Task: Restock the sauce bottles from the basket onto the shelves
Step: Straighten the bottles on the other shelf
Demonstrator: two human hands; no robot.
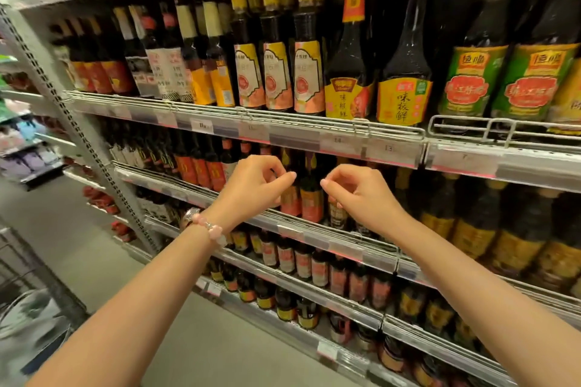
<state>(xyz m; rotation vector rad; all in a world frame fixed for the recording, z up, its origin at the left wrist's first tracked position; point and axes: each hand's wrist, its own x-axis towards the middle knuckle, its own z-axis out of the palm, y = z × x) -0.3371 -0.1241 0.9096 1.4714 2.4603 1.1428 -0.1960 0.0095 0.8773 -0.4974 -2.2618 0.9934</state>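
Note:
Both of my hands are raised in front of the second shelf (314, 231) from the top in view. My left hand (256, 184) has its fingers curled and apart, holding nothing. My right hand (358, 190) mirrors it, also empty, about a hand's width to the right. Between them stand dark sauce bottles with orange-pink labels (311, 198) on that shelf; neither hand touches them. A pink bead bracelet (209, 228) circles my left wrist. The basket is a blurred metal shape (28, 317) at the lower left.
The shelf above (283, 132) carries rows of dark bottles with yellow caps and a wire front rail. Lower shelves (330, 302) are packed with smaller bottles. A perforated grey upright (63, 116) stands at the left. The aisle floor (78, 239) runs away leftward.

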